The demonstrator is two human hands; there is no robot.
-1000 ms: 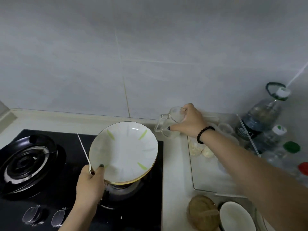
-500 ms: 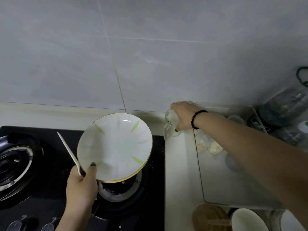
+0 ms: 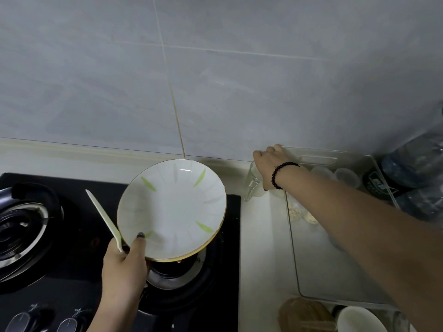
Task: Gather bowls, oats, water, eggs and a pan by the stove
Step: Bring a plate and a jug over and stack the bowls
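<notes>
A white bowl (image 3: 171,209) was held tilted over the stove (image 3: 72,236) by the left hand (image 3: 124,267); a glass cup (image 3: 254,182) was gripped by the right hand (image 3: 269,164).

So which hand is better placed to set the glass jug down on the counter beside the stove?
The right hand. It already grips the glass jug above the counter, next to the stove. The left hand is occupied: it holds the white bowl and a pale spatula over the burner.

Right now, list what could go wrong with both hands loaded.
1. The left hand pinches the white green-leaf bowl and a pale spatula at one rim edge, tilted over the black gas stove; either might slip.
2. The right hand covers the clear glass measuring cup near the counter's stove edge; a nudge could tip it.
</notes>
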